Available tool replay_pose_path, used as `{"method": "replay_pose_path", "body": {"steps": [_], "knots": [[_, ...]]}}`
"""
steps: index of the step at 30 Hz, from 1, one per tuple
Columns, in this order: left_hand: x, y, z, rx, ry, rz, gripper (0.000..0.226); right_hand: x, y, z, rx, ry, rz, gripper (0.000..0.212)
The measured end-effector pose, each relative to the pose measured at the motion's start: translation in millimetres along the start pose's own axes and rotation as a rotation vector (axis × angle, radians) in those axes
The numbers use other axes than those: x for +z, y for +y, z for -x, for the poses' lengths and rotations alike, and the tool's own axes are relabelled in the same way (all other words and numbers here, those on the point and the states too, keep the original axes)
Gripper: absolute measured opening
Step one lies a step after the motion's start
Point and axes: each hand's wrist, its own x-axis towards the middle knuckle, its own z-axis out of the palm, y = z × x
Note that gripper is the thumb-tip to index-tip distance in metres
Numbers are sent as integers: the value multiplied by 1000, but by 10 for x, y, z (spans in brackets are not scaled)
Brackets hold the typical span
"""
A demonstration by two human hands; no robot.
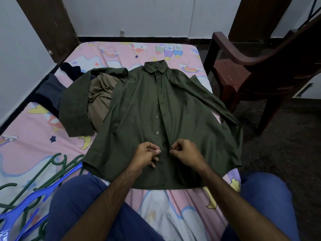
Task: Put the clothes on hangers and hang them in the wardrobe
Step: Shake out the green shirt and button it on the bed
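Under the green shirt [139,105], mostly covered: a tan garment [100,94], only its crumpled left part showing. Further left, dark striped clothes [50,89], partly tucked under the shirt's sleeve, kind not discernible. At the lower left, green hangers [52,173] and a blue hanger [29,206], cut off by the picture's edge, blurred, number unclear. At the right, a wooden chair [257,70], cut by the edge. Fingertips of the left hand [147,154] curled out of sight against the placket.
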Motion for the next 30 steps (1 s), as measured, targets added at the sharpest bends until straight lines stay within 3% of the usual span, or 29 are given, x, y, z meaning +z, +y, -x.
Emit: {"method": "replay_pose_path", "body": {"steps": [5, 9, 18, 30], "knots": [[16, -2, -11, 0, -16, 42, 4, 259, -110, 26, -17, 40, -50, 21], [33, -32, -18, 10, -19, 12, 7, 490, -9, 95, 21, 167, -114, 28], [24, -102, -80, 36, -21, -52, 8, 625, 29, 129, 75, 196, -416, 14], [18, -150, -118, 60, 10, -99, 11, 719, 97, 158, 10, 269, -390, 9]]}}
